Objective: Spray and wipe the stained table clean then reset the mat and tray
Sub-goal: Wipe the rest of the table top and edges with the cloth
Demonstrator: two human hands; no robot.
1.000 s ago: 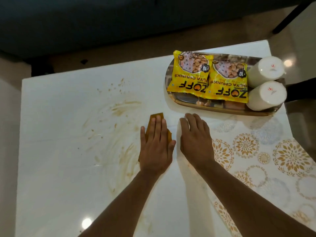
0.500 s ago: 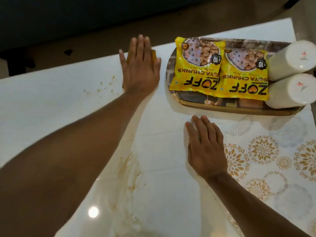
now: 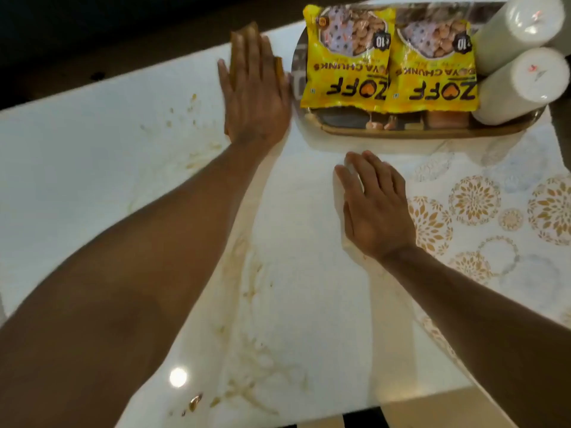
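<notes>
My left hand (image 3: 256,100) lies flat with straight fingers on an orange-brown wiping cloth (image 3: 244,35) at the far edge of the white table (image 3: 61,156), just left of the tray. My right hand (image 3: 375,208) rests flat on the left edge of the patterned mat (image 3: 482,211). Brown stains (image 3: 247,359) smear the table near me and specks (image 3: 185,109) dot the far left. The oval metal tray (image 3: 432,131) sits on the mat's far end.
On the tray lie two yellow snack packets (image 3: 346,81) and two white cylinders (image 3: 522,84) on their sides. The table's near edge (image 3: 432,400) shows at the bottom. A dark floor lies beyond the far edge.
My left hand slid the cloth from the table's middle to its far edge beside the tray. The right hand stayed on the mat. The view moved closer and forward.
</notes>
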